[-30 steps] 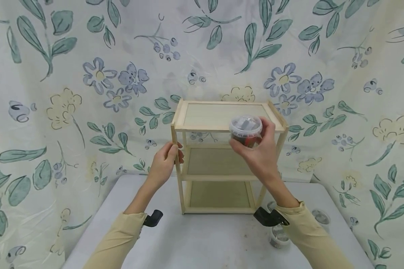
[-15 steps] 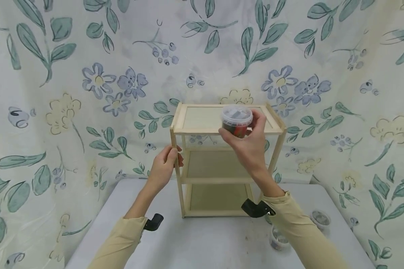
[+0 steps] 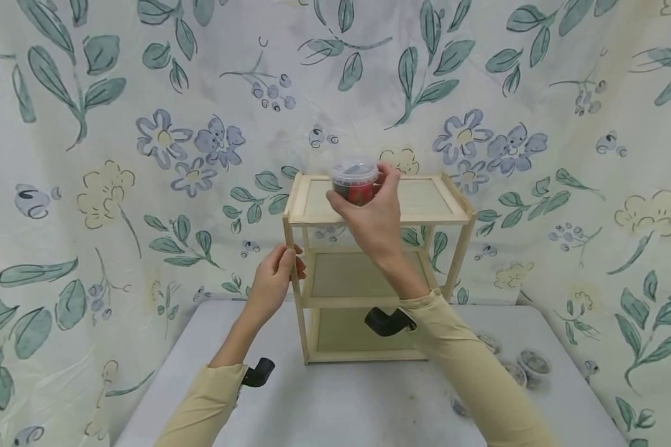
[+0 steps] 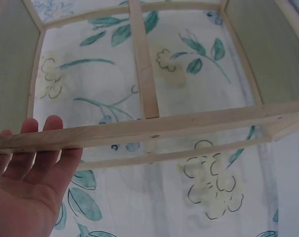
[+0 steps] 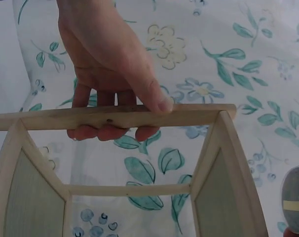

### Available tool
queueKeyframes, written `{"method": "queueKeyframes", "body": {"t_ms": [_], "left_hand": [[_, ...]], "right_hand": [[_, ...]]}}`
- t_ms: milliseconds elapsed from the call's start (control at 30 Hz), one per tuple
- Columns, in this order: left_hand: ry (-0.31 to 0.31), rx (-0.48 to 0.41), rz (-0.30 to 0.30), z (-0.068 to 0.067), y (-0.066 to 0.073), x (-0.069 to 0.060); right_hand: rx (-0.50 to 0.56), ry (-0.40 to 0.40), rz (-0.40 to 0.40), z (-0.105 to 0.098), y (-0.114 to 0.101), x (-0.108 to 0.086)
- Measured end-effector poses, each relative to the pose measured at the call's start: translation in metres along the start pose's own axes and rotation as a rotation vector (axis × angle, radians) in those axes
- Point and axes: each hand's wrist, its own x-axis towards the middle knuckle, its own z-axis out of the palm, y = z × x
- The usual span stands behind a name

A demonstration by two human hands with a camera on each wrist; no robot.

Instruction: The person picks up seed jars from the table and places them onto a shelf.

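Note:
A round clear plastic tub [image 3: 353, 185] with a transparent lid and dark and red contents is in my right hand [image 3: 376, 226], held between thumb and fingers. It is in front of and slightly above the left part of the shelf's top. Part of the tub [image 5: 294, 197] shows at the right edge of the right wrist view. My left hand [image 3: 273, 273] grips the left front post of the small wooden shelf rack [image 3: 425, 196]. In the left wrist view, fingers [image 4: 51, 136] curl around that post. The rack stands upright with three panels.
Several similar clear tubs [image 3: 534, 366] stand on the white table [image 3: 358, 403] at the right, partly hidden by the right sleeve [image 3: 470, 360]. A floral curtain [image 3: 335, 93] hangs behind the rack and at both sides.
My right hand has carried the tub leftward and slightly up across the rack's top. The left hand keeps its grip on the post. More of the table tubs are uncovered.

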Motion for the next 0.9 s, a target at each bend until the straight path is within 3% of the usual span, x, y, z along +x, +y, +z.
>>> {"method": "queueKeyframes", "body": {"t_ms": [133,300,367,567,900], "left_hand": [[0.003,-0.011,-0.001,0.0,0.014,-0.005],[-0.009,-0.002,0.002,0.001,0.032,-0.01],[-0.008,-0.001,0.008,0.002,0.028,-0.009],[0.01,0.003,0.019,0.002,-0.001,0.0],[0.03,0.034,0.054,0.002,-0.005,0.001]], "right_hand": [[-0.026,-0.005,0.025,0.013,0.001,0.002],[-0.054,0.054,0.072,0.025,-0.002,0.007],[-0.081,0.076,0.107,0.03,-0.004,0.01],[-0.197,0.101,0.216,0.045,-0.009,0.015],[-0.49,0.068,0.315,0.059,-0.01,0.017]]}}
